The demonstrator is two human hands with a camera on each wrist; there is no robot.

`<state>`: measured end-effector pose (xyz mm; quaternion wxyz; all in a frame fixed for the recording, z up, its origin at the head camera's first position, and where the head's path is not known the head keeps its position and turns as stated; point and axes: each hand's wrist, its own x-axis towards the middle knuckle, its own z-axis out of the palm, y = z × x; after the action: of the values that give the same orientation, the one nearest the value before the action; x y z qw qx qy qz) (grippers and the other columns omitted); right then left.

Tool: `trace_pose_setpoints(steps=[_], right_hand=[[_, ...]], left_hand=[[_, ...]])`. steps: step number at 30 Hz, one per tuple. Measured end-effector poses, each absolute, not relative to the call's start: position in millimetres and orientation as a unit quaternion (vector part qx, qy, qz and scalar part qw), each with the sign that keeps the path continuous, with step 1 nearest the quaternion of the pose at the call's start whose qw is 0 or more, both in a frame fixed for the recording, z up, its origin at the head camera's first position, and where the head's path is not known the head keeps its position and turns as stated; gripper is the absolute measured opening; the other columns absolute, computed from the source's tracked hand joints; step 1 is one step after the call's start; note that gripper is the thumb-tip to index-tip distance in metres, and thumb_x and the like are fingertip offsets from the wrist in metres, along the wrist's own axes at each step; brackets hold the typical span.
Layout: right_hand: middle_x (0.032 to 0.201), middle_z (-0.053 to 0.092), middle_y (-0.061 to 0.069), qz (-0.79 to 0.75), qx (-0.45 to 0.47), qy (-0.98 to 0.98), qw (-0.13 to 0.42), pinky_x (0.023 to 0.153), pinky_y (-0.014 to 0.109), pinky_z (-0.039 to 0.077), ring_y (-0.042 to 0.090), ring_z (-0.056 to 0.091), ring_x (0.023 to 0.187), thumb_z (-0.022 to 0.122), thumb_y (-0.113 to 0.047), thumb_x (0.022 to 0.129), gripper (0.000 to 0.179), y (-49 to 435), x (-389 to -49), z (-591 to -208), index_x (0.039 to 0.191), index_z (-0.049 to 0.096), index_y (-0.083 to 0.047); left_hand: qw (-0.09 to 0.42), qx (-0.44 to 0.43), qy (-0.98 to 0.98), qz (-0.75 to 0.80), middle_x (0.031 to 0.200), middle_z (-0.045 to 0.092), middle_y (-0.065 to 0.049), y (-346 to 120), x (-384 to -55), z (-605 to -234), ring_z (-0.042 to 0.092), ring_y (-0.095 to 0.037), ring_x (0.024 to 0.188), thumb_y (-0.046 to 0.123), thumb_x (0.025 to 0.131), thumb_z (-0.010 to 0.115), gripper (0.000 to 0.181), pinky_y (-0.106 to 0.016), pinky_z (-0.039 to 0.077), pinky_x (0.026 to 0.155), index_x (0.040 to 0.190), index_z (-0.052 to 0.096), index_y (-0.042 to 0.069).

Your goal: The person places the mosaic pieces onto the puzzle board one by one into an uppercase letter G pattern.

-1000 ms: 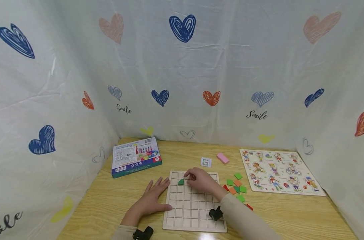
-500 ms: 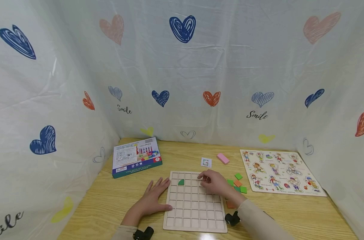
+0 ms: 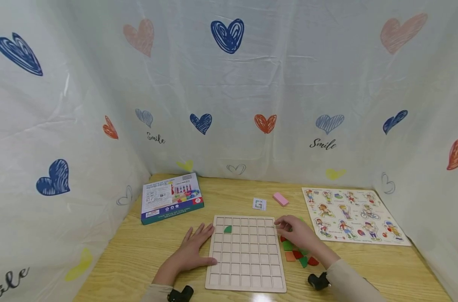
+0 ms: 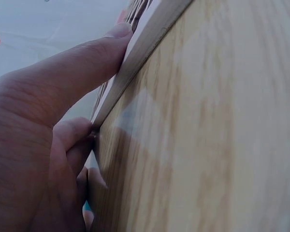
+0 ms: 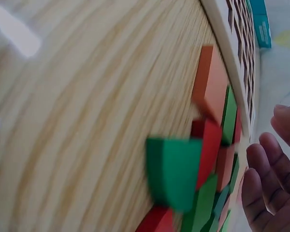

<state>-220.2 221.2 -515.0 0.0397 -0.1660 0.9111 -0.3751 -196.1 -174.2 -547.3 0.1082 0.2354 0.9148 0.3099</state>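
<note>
A wooden grid board (image 3: 245,254) lies on the table in front of me, with one green quarter-round tile (image 3: 227,229) in a cell near its top left. My left hand (image 3: 193,248) rests at the board's left edge, fingers spread and thumb on the rim; the left wrist view shows the thumb (image 4: 82,67) against that edge. Over a pile of loose tiles right of the board hovers my right hand (image 3: 297,233), fingers loosely bent with nothing visible between them. The pile holds a green tile (image 5: 173,171), an orange tile (image 5: 210,84) and several others in red and green.
A boxed set (image 3: 172,198) lies at the back left. Behind the board are a small pattern card (image 3: 259,204) and a pink block (image 3: 280,199). A picture puzzle board (image 3: 353,216) covers the right side. A heart-printed curtain (image 3: 229,92) closes off the back and sides.
My right hand has moved right from above the board's upper cells to the tile pile. The left hand has stayed in place, and the green quarter-round tile has not moved.
</note>
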Motion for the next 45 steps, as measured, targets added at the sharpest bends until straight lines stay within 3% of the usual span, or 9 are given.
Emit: trace_pose_setpoints(steps=[7,13,29,45], right_hand=[[0.106,0.063,0.002,-0.358,-0.119,0.926,0.025,0.069,0.029,0.050,0.013,0.057,0.087,0.071,-0.012,0.096,0.019,240,-218,-519,0.115,0.072,-0.012],[0.095,0.061,0.000,-0.330,-0.117,0.937,0.010,0.066,0.030,0.043,0.014,0.050,0.078,0.072,-0.010,0.094,0.020,247,-218,-521,0.113,0.073,-0.010],[0.103,0.065,0.004,-0.305,-0.097,0.947,0.024,0.074,0.037,0.052,0.013,0.058,0.083,0.074,-0.007,0.091,0.021,248,-220,-524,0.112,0.074,-0.009],[0.087,0.062,-0.004,-0.313,-0.108,0.944,0.012,0.065,0.031,0.046,0.012,0.052,0.072,0.072,-0.008,0.094,0.017,248,-222,-527,0.108,0.070,-0.017]], left_hand=[[0.108,0.235,0.915,0.309,0.167,0.027,-0.006,-174,-195,-547,0.011,-0.036,0.155,0.057,0.083,0.077,0.103,-0.060,-0.005,0.122,0.161,0.031,0.009],[0.107,0.234,0.915,0.310,0.167,0.027,-0.006,-174,-194,-547,0.011,-0.036,0.155,0.057,0.083,0.078,0.102,-0.061,-0.005,0.122,0.160,0.031,0.009],[0.108,0.237,0.915,0.307,0.167,0.026,-0.006,-174,-195,-549,0.011,-0.037,0.155,0.059,0.083,0.076,0.103,-0.062,-0.004,0.122,0.161,0.031,0.010],[0.110,0.232,0.917,0.307,0.167,0.027,-0.006,-173,-194,-545,0.011,-0.037,0.155,0.058,0.083,0.077,0.102,-0.062,-0.004,0.122,0.161,0.031,0.010]])
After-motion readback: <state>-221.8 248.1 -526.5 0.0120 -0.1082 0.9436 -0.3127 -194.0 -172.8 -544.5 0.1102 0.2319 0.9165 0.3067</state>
